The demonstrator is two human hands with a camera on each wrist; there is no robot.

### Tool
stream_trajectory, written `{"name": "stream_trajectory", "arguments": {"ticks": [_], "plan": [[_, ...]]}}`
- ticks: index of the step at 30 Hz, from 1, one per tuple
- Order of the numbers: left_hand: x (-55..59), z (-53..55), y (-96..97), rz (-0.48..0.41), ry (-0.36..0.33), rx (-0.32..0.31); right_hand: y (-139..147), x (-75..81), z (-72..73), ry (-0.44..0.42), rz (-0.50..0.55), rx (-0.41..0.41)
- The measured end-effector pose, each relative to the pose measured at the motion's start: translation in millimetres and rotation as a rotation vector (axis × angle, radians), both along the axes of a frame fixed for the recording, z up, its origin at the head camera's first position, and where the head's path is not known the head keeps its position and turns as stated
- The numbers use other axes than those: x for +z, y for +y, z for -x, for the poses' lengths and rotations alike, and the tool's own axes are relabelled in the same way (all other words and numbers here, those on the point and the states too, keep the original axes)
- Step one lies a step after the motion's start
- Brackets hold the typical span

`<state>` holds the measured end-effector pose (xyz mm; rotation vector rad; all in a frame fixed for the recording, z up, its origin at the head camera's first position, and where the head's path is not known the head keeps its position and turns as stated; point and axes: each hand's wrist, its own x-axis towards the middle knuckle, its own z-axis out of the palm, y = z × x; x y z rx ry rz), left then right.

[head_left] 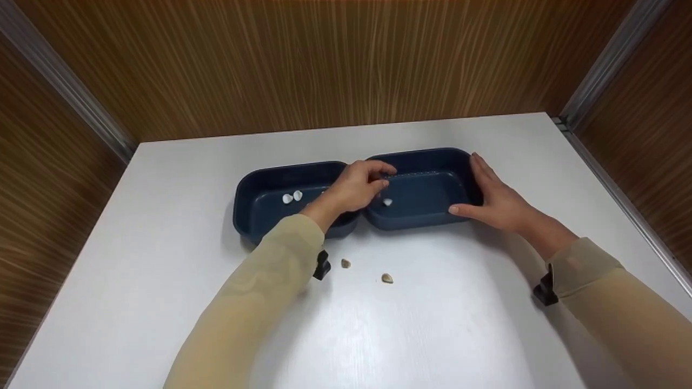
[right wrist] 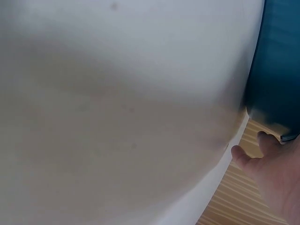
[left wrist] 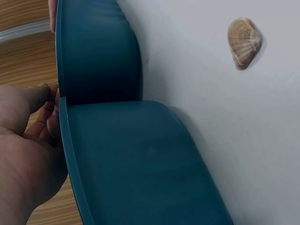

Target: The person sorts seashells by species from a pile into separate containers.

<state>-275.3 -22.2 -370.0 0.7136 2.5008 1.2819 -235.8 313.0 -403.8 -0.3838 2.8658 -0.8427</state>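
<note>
Two dark blue rectangular containers stand end to end: a left container [head_left: 241, 216] and a right container [head_left: 421, 221]. My left hand [head_left: 358, 186] reaches over their adjoining ends, thumb and forefinger apart above the right container. Just below it shows a small white shell [head_left: 387, 202]. Inside the left container, two white shells [head_left: 287, 199] lie close together; the forearm and hand hide part of its inside. My right hand [head_left: 500, 202] lies at the right container's right end, its fingers extended along the side and the thumb at the front rim. Nothing is seen in its grasp.
Two brownish shells lie on the white table [head_left: 443, 324] in front of the containers: one shell [head_left: 345, 263] near the left cuff, another shell [head_left: 387, 278] to its right. Wood-grain panels [head_left: 324, 65] enclose the table's back and sides.
</note>
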Motion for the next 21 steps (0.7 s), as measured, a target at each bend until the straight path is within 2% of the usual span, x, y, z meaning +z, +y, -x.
{"name": "stream_trajectory", "arguments": {"ticks": [5,10,16,21], "plan": [[3.3,-2.3,-2.2,-0.032,-0.004,0.011,-0.9,-0.1,1.9,-0.009,-0.008,-0.005],[14.9,-11.4,-6.3,-0.097,0.007,-0.005,0.6,-1.1,3.3,-0.011,-0.012,-0.006],[29.5,-37.7,-17.8,-0.135,0.054,-0.084,5.2,-1.3,4.0,-0.009,-0.016,-0.003],[28.4,-64.6,-33.4,-0.132,0.076,-0.125,6.8,0.4,4.6,-0.01,-0.027,-0.006]]}}
